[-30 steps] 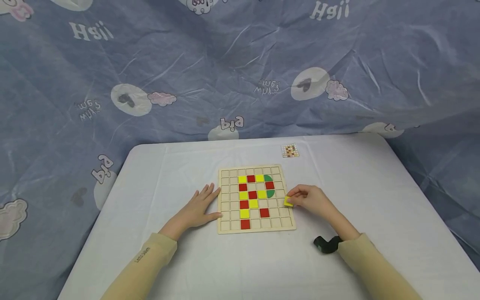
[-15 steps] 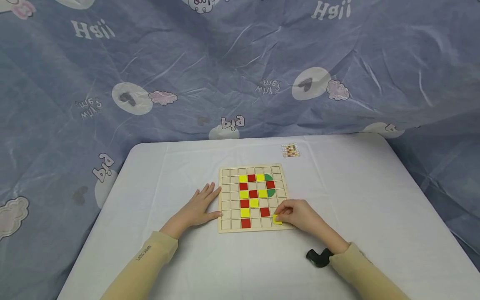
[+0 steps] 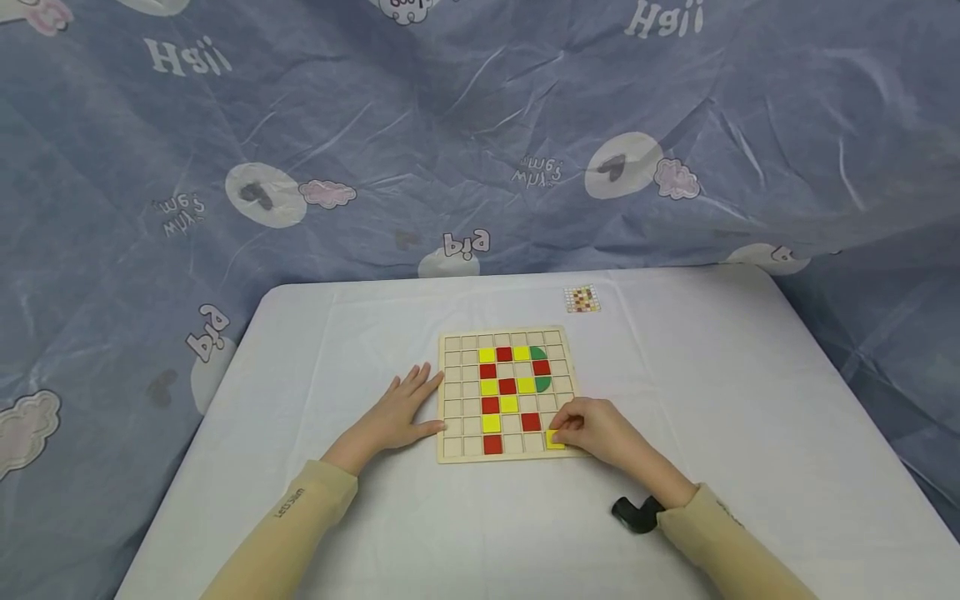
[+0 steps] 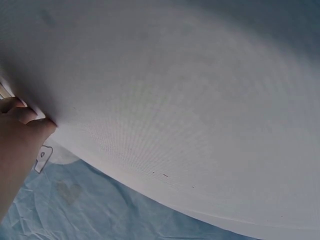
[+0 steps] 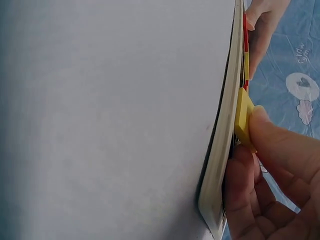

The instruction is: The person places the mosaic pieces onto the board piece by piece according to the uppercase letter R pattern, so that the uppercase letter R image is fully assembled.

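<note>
A wooden grid board point(image 3: 459, 387) lies on the table, with red and yellow square tiles and two green quarter-round tiles set in its cells. My left hand point(image 3: 393, 415) is spread flat, its fingertips and thumb touching the board's left edge. Near the board's lower right corner, my right hand point(image 3: 603, 431) pinches a yellow square tile point(image 3: 554, 440) at the bottom row. The right wrist view has this yellow tile point(image 5: 243, 119) tilted against the board's edge, under the thumb. Only part of my left hand point(image 4: 22, 131) shows in the left wrist view.
A small printed pattern card point(image 3: 582, 298) lies behind the board, towards the right. A black bent object point(image 3: 635, 515) sits by the right sleeve. White cloth covers the table point(image 3: 390, 533), and a blue printed curtain point(image 3: 420, 142) hangs behind.
My right hand has carried the yellow tile from beside the board's right edge leftward and nearer, onto the bottom row. It has barely moved in the last half second. The left hand stays put.
</note>
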`<state>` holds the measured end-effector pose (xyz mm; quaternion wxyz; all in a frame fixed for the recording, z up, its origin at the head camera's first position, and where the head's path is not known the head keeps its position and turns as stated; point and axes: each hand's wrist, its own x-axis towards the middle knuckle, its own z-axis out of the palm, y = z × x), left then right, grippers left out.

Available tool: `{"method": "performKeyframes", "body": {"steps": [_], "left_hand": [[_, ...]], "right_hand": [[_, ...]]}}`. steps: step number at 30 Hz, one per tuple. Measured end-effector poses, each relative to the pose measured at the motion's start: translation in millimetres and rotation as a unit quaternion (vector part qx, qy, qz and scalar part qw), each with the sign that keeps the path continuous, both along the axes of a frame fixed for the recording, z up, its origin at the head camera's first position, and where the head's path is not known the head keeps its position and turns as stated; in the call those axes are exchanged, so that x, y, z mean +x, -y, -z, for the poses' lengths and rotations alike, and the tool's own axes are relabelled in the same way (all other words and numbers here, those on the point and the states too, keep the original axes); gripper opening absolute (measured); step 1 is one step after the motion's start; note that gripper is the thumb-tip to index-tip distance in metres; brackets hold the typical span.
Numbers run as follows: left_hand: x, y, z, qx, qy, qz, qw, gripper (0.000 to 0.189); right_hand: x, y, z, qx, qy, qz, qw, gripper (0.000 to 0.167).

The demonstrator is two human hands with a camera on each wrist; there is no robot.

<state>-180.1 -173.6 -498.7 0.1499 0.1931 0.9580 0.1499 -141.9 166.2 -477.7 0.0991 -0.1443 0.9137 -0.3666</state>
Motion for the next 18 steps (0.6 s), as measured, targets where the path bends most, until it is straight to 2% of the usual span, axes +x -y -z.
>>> {"method": "performKeyframes", "body": {"steps": [13, 18], "left_hand": [[2.7, 3.5, -2.4, 0.004, 0.005, -0.009, 0.9999, 0.090], [2.0, 2.3, -0.9, 0.015, 0.008, -0.002, 0.9999, 0.089]], "right_hand": [[3.7, 7.4, -1.1, 0.024, 0.004, -0.005, 0.9997, 0.014], [6.1, 2.5, -2.8, 0.019, -0.003, -0.001, 0.9998, 0.011]]}}
